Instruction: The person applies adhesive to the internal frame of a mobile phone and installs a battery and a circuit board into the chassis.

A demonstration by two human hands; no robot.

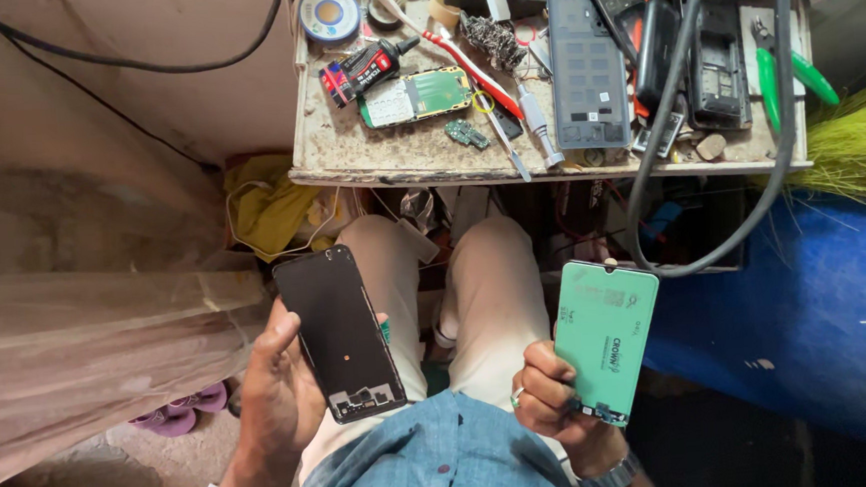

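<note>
Head view, looking down past the knees: left hand (280, 393) had its grip wrapped around a black phone frame (341, 331), thumb laid on the near long edge, fingers behind it, so it sat tilted over the left thigh with the cutout end toward the body. Right hand (551, 399) pinched the bottom corner of a green display panel (606, 335), fingertips (534, 386) curled on the lower edge, panel angled up and out to the right of the right knee, well apart from the black frame. Both pieces were below the table (378, 157) edge, not touching it. On the table I saw a green circuit board (416, 96) near the front left, a black glue tube (367, 69) with red label just behind it, a red-and-white toothbrush (457, 56) lying diagonally, a dark phone back cover (588, 69) upright-flat in the middle, and green-handled pliers (788, 69) at the far right. A thick black cable (667, 139) looped down off the table front. Yellow cloth (265, 206) was bunched under the table's left side
</note>
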